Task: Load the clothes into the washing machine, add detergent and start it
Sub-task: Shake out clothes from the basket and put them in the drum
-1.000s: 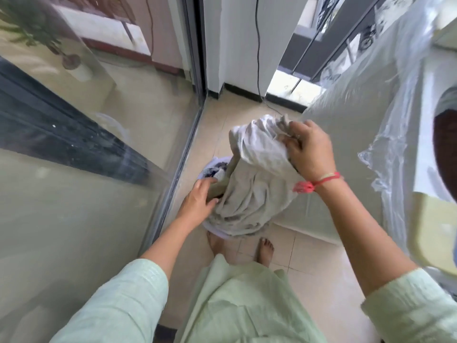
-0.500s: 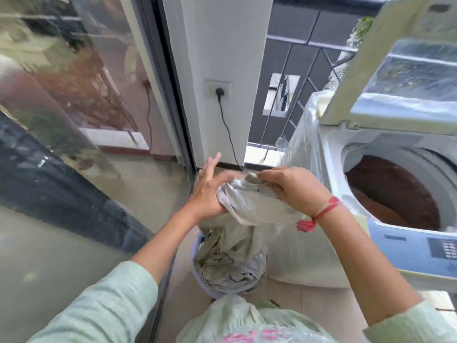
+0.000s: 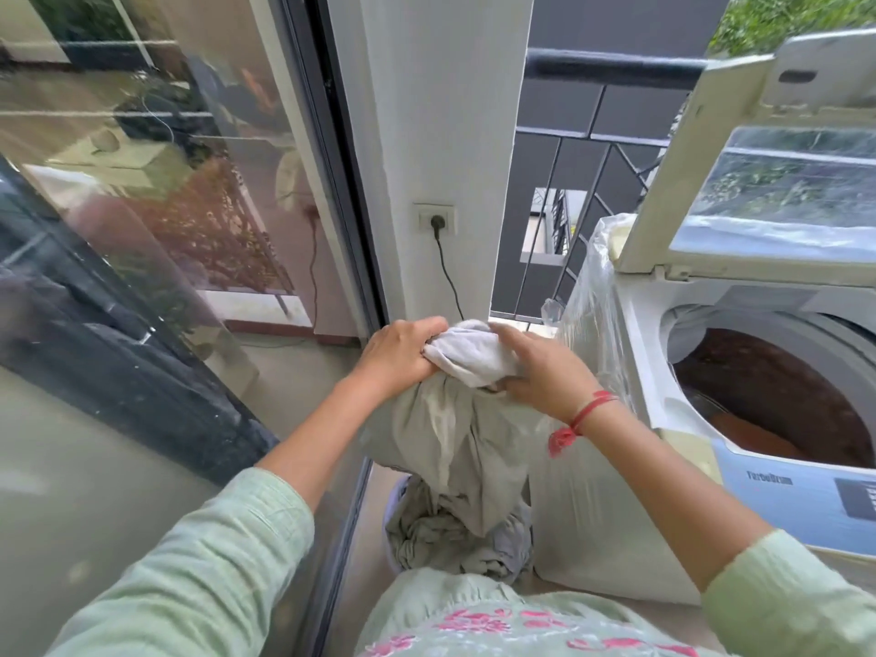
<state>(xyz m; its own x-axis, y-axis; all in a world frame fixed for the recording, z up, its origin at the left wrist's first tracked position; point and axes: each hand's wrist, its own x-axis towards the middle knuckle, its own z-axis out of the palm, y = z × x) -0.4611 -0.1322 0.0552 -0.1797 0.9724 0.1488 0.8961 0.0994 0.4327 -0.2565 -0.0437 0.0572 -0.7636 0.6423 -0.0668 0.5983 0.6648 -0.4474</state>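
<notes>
**While Hanging Left of the Washing Machine [image 3: 644,372]**

Bunched pale grey cloth [image 3: 455,429], held up beside the machine, trailing down to the lilac basket [image 3: 398,488] at its front-left foot. Curled round the bunched top: left hand [image 3: 403,353] on the far side, right hand [image 3: 545,372] on the machine side. Raised lid [image 3: 682,149]; brown clothes [image 3: 768,386] in the drum.

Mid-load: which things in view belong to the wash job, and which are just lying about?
Job: left hand and right hand, both gripping the pale clothes bundle; laundry basket below it; washing machine, lid raised.
Just about: glass door; railing; plastic sheet over the machine's side.
</notes>
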